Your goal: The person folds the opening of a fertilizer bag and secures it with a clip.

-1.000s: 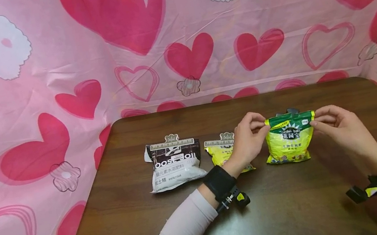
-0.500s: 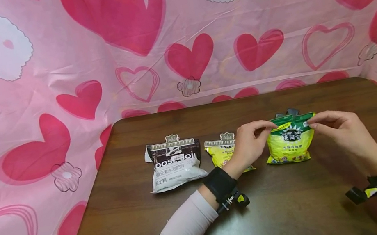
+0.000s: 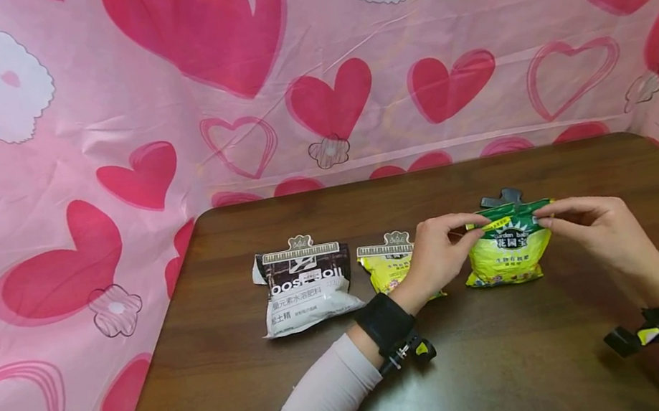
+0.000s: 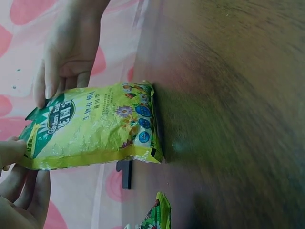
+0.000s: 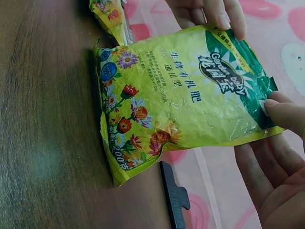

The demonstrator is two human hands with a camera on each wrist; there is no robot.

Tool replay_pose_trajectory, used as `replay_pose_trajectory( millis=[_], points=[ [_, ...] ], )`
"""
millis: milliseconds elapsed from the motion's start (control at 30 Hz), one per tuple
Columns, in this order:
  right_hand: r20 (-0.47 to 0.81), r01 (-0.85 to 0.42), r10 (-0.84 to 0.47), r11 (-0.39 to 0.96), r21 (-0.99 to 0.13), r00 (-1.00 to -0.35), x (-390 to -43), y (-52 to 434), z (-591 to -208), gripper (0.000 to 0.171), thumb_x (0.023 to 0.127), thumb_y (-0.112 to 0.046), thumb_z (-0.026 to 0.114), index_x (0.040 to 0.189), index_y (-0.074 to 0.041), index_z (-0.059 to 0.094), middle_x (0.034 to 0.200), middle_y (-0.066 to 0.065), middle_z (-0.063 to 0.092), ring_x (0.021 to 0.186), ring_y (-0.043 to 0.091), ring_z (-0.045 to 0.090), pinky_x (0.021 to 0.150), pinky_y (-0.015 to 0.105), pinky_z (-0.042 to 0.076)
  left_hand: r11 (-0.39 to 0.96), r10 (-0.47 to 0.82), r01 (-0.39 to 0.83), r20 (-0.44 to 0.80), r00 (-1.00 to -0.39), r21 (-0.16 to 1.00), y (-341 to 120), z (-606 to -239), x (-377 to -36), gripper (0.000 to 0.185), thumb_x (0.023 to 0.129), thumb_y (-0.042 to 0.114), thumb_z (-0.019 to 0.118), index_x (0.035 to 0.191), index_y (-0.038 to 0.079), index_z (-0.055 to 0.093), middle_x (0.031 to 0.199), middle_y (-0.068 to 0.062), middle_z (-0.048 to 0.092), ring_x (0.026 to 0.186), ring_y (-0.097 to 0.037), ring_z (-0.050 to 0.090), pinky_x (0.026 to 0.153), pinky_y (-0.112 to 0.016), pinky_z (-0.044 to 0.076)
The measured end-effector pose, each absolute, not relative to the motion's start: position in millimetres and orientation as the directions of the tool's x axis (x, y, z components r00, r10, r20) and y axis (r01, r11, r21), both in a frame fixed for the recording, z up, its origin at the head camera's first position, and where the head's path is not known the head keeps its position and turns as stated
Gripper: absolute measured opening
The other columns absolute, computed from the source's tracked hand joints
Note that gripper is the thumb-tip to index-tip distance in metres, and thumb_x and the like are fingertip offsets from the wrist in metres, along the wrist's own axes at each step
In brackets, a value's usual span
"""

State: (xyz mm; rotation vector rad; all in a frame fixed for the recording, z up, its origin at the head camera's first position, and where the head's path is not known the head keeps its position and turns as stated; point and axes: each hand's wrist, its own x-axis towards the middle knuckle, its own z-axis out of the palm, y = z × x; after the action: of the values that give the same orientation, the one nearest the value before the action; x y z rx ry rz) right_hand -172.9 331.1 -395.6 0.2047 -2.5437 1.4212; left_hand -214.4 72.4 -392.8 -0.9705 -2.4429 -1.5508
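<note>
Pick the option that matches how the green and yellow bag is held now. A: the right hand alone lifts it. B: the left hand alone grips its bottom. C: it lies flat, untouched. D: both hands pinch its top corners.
D: the left hand and the right hand each pinch a top corner of the green and yellow bag, which stands on the table.

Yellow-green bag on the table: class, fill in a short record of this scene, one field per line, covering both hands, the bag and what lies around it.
Held item: yellow-green bag, standing upright on its bottom edge
Left hand: fingers pinch the bag's top left corner
Right hand: fingers pinch the bag's top right corner
Surface: dark wooden table
Behind the bag: black clip lying on the table
Other items: clipped yellow bag, partly behind the left hand; clipped dark-and-white bag at far left
Backdrop: pink heart-print cloth
</note>
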Motion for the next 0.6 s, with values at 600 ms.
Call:
replay_pose_trajectory(
  millis=[600],
  points=[
    [0.268,-0.231,-0.022,0.576,-0.784,-0.963,-169.1,332.9,-397.8,0.024,0.091,-0.013,0.072,0.113,-0.004,0.073,0.098,-0.023,0.069,0.078,0.006,0.057,0.062,0.018,0.051,0.323,0.485,0.593,0.409,-0.773,0.737,69.8,-391.2,-213.5,0.026,0.090,0.020,0.072,0.116,0.016,0.075,0.106,0.001,0.076,0.061,-0.001,0.050,0.054,-0.010,0.036]
  ],
)
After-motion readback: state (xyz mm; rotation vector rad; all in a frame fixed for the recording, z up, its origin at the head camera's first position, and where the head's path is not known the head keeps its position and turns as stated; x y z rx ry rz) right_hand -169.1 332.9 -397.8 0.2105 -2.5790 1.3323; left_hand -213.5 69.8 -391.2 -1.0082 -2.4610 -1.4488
